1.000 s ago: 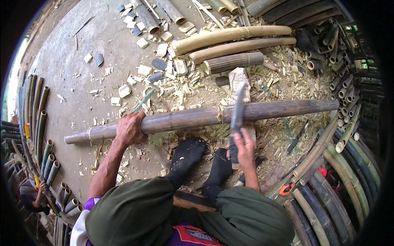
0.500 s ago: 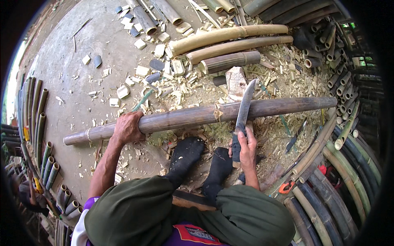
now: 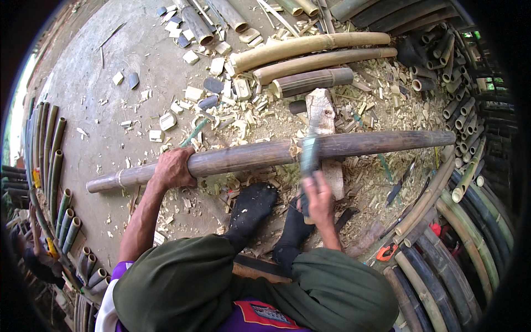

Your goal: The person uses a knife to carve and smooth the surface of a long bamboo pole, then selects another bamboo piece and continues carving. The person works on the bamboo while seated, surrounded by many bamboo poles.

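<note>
A long dark bamboo pole [image 3: 243,158] lies crosswise in front of my feet, over a pale wooden block [image 3: 321,110]. My left hand [image 3: 175,167] is wrapped round the pole toward its left end. In my right hand [image 3: 317,197] is a machete [image 3: 310,152], gripped by its dark wrapped handle. Motion smears its blade, which overlaps the pole at a rough, pale node just left of the block. Whether the blade touches the bamboo I cannot tell.
Wood chips and shavings litter the ground around my dark-socked feet [image 3: 253,207]. Cut bamboo lengths [image 3: 326,41] lie beyond the pole. Bamboo stacks line the left and right sides. An orange-handled tool [image 3: 386,252] rests at the right, and another person [image 3: 38,260] is at the far left.
My right hand has swung the machete left, from right of the node onto it, and the blade is now blurred. My left hand and the pole have barely moved.
</note>
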{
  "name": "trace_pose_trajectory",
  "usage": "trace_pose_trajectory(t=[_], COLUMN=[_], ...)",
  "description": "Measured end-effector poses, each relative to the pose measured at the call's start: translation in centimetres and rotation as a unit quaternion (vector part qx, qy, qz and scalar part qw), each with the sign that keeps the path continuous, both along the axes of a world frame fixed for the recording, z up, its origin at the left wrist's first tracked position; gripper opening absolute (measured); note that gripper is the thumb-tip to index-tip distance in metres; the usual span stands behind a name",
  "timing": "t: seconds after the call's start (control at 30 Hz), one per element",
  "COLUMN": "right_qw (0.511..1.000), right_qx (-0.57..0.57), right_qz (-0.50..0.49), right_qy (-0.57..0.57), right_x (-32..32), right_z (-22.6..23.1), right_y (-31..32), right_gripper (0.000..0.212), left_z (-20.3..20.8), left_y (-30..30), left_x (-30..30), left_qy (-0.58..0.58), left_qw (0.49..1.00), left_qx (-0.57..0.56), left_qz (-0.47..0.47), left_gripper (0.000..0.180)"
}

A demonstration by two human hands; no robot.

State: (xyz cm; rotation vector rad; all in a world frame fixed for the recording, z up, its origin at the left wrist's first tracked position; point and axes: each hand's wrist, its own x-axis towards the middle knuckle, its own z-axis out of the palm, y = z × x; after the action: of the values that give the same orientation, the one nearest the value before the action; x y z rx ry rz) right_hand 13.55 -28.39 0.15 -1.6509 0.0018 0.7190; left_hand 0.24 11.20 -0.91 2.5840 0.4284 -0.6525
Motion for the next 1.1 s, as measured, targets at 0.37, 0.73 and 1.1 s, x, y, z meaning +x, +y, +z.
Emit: trace_pose_trajectory(t=[0.37,0.73,1.1], right_qw=[0.999,0.990,0.985], right_qx=[0.019,0.103,0.102], right_qz=[0.045,-0.096,-0.137], right_qy=[0.007,0.007,-0.008], right_x=[1.0,1.5,0.7], right_z=[-0.6,-1.0,-1.7], right_y=[-0.4,-0.4,-0.7], right_gripper=[0.028,0.027,0.027], left_z=[0.4,0.6,0.7], left_y=[0.3,0.1,-0.1], left_x=[0.1,0.4,0.2], left_qy=[0.028,0.028,0.022], left_qw=[1.000,1.000,1.000], left_qx=[-0.003,-0.003,0.010], left_qz=[0.008,0.009,0.006], left_gripper=[0.056,0.056,0.057])
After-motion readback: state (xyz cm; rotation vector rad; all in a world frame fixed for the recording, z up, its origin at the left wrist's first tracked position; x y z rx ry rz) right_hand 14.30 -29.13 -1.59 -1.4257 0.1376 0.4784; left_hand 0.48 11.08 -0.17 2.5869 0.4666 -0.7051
